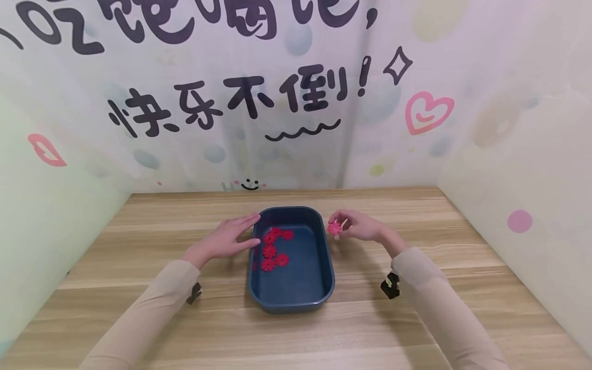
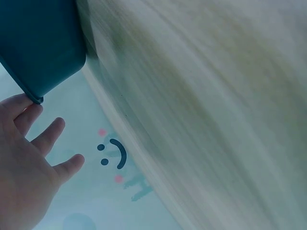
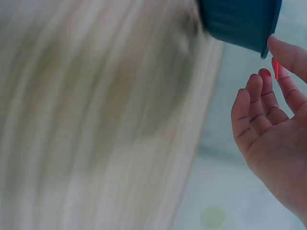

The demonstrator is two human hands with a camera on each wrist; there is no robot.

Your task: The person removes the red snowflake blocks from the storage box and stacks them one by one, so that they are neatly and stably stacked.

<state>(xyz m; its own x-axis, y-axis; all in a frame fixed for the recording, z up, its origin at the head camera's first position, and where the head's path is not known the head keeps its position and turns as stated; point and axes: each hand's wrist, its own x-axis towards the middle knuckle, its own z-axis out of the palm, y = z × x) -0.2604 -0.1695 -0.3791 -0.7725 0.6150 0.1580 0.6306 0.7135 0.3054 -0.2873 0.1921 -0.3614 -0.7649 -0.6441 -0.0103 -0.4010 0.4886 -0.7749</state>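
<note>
A dark blue rectangular basin (image 1: 307, 267) with rounded corners stands on the table. Several red flower-shaped pieces (image 1: 269, 251) lie on its floor, mostly toward the left and far side. My left hand (image 1: 226, 237) is at the basin's left rim with fingers extended; in the left wrist view its fingertips touch the rim of the basin (image 2: 45, 43). Beyond the right rim, my right hand (image 1: 361, 227) pinches another red flower-shaped piece (image 1: 334, 228) between thumb and index finger. The right wrist view shows only a thin red edge of that piece (image 3: 276, 69).
The wood-grain table (image 1: 370, 324) extends around the basin. A printed curtain or sheet (image 1: 296, 159) with lettering hangs behind it, and pale walls (image 1: 532, 169) stand at both sides. Dark wrist-worn devices (image 1: 390, 285) show beneath the sleeves.
</note>
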